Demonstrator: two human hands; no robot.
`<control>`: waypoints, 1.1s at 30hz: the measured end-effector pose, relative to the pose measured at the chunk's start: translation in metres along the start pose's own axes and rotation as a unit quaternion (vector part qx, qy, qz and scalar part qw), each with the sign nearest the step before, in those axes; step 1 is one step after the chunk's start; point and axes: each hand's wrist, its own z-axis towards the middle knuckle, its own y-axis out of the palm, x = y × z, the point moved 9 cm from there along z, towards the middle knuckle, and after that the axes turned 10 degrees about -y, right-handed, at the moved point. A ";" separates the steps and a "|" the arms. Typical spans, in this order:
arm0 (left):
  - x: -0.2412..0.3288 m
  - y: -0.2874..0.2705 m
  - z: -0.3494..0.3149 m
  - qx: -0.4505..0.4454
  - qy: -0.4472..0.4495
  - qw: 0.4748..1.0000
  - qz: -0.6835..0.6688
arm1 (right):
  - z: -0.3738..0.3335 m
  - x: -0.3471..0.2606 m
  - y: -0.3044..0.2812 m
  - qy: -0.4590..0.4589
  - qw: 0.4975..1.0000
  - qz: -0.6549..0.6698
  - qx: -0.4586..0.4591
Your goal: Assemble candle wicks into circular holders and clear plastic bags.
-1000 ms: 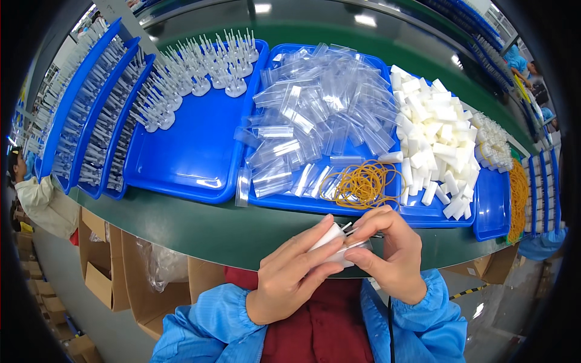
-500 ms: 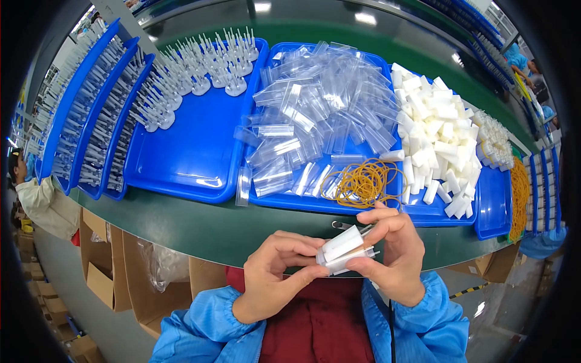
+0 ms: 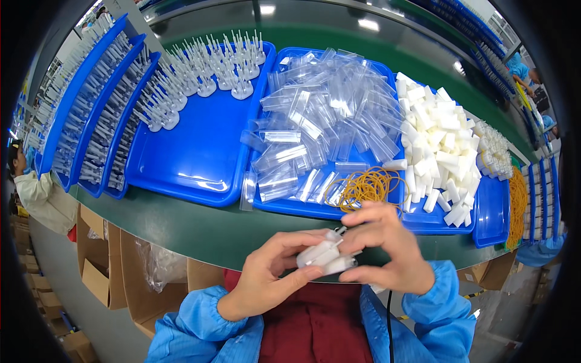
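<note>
In front of my body, my left hand [image 3: 272, 269] grips a small bundle of white foam pieces [image 3: 319, 254], with clear plastic about its base and thin pins at the other end. Around that pin end is my right hand [image 3: 387, 248], its thumb and fingers spread apart and slightly blurred. Whether its fingertips touch the bundle is hard to see. Just beyond this hand lies a heap of tan rubber bands [image 3: 363, 190], on the front edge of a blue tray [image 3: 302, 209] piled with clear plastic sleeves [image 3: 327, 109].
To the right, white foam pieces [image 3: 439, 139] overflow another blue tray. At left is a blue tray [image 3: 187, 163] with pronged white parts [image 3: 206, 88] along its back, beside stacked trays [image 3: 115, 145]. Cardboard boxes [image 3: 142, 272] stand below the green table edge. A person [image 3: 42, 187] is at far left.
The bundle has moved slightly left and turned in my left hand. My right hand's fingers have loosened and spread around its pin end.
</note>
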 end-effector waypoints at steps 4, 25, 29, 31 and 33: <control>0.006 -0.008 -0.002 0.028 0.033 0.999 0.004 | 0.027 0.028 -0.051 0.008 0.956 -0.290 0.053; 0.009 -0.006 -0.003 0.052 0.048 0.997 0.015 | 0.042 0.035 -0.053 0.088 0.975 -0.187 0.077; 0.006 -0.005 -0.002 0.088 0.042 0.995 0.005 | 0.014 0.022 -0.024 0.178 0.930 0.253 0.200; 0.005 -0.003 0.000 0.101 0.042 0.994 0.006 | 0.001 0.016 -0.009 0.172 0.921 0.281 0.208; 0.005 -0.002 0.001 0.101 0.046 0.994 0.015 | -0.009 0.017 0.002 0.164 0.918 0.300 0.200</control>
